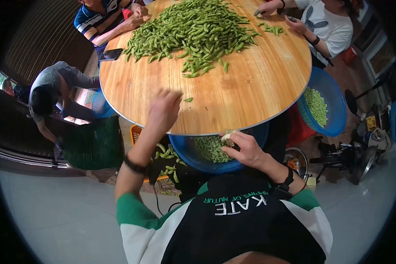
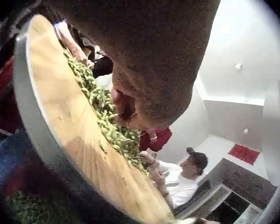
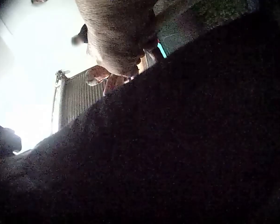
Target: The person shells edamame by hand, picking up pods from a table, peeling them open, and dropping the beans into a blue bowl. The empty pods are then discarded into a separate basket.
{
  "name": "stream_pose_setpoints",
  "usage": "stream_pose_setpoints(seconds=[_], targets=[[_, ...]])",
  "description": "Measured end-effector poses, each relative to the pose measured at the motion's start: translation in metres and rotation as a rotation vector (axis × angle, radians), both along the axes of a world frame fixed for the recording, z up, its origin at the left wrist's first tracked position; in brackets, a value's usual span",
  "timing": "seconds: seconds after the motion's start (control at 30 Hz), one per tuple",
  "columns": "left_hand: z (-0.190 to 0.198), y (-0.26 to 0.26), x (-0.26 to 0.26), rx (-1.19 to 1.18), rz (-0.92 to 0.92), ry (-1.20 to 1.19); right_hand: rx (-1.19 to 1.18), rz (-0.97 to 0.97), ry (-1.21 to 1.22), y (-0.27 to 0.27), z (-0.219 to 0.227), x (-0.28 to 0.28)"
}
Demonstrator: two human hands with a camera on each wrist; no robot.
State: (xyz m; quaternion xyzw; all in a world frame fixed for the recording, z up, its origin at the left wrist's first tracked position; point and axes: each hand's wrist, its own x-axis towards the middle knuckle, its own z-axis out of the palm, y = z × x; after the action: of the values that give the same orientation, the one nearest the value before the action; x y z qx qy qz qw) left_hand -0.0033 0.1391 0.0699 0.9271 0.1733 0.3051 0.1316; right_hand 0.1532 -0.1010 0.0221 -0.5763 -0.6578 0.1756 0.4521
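My left hand [image 1: 165, 109] is over the near part of the round wooden table [image 1: 259, 88], blurred, with its fingers loosely bent. A single green soybean pod [image 1: 188, 100] lies just right of it, and nothing shows in its grasp. Beyond is a large heap of soybean pods [image 1: 193, 28]. My right hand [image 1: 248, 152] is at the table's near edge, above a blue basin [image 1: 180, 152] of shelled green beans [image 1: 211, 149]. It pinches a small pale thing [image 1: 226, 137] between thumb and fingers; I cannot tell what it is. Dark cloth hides most of the right wrist view.
Two people [image 1: 328, 26] sit across the table, their hands near the pods. Another person [image 1: 59, 88] bends over at the left. A second blue basin [image 1: 336, 105] of beans stands at right, beside a metal bowl [image 1: 300, 158]. A phone [image 1: 111, 54] lies at the table's left edge.
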Motion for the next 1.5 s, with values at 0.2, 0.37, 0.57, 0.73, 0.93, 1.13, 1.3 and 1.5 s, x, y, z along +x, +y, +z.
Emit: stream_pose_setpoints(seconds=[0.2,0.37,0.57,0.73,0.93,1.13,1.3,1.5], targets=[[-0.05,0.059,0.092,0.048,0.181,0.076,-0.217,-0.064,0.286,-0.004,0.008,0.01],[-0.05,0.054,0.087,-0.255,0.181,0.139,-0.33,-0.015,0.868,-0.005,0.015,0.015],[-0.029,-0.014,0.062,-0.78,0.02,-0.08,-0.321,-0.04,1.044,0.011,0.005,0.018],[-0.02,-0.088,0.041,-1.509,-0.151,-0.236,-0.257,0.021,1.113,0.011,0.012,0.006],[-0.034,-0.096,0.034,-1.6,-0.208,-0.304,-0.324,0.096,1.112,0.007,0.006,0.003],[-0.033,-0.098,0.027,-1.567,-0.129,-0.276,-0.344,0.113,1.153,0.008,0.006,0.002],[-0.035,-0.1,0.028,-1.494,-0.13,-0.322,-0.304,0.071,1.09,0.01,0.004,0.001],[-0.035,-0.092,0.025,-1.771,-0.283,-0.244,-0.304,0.186,1.303,0.002,0.004,0.009]])
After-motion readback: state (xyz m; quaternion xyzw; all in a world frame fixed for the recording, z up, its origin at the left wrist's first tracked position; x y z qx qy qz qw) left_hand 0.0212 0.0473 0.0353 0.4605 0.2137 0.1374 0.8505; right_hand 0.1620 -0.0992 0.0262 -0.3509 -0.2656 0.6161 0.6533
